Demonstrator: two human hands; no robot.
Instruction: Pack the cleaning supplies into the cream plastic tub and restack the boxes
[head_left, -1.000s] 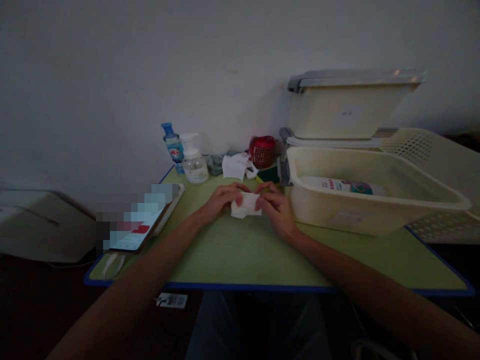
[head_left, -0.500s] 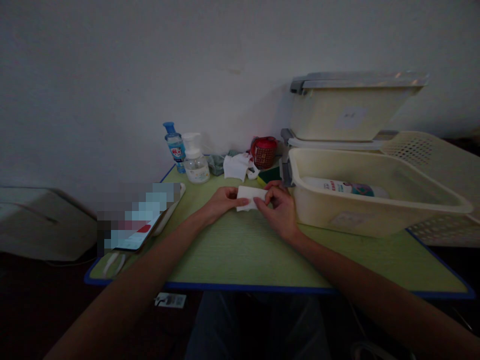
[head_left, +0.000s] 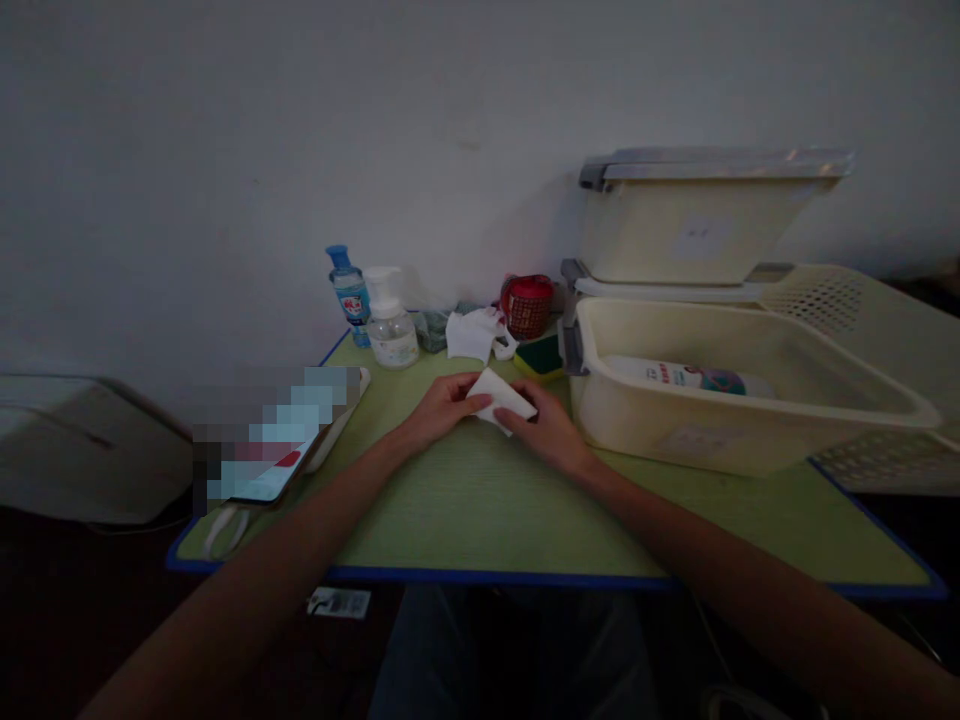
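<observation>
A small folded white tissue is held between both hands above the green table. My left hand grips its left side, thumb on top and fingers behind. On the right edge, my right hand is closed with its thumb pressed on the tissue's face. The tissue is tilted, its right corner pointing down to the right. Just beyond the hands lie a green and yellow sponge and a crumpled white plastic piece.
At the back left stand a blue bottle and a clear pump bottle. A red woven container is by the wall. On the right, an open cream bin holds a white bottle. A phone leans at left.
The tissue has turned clockwise, from nearly level to slanted. My right hand has shifted from pinching with raised fingers to a flatter grip, and more of the sponge shows.
</observation>
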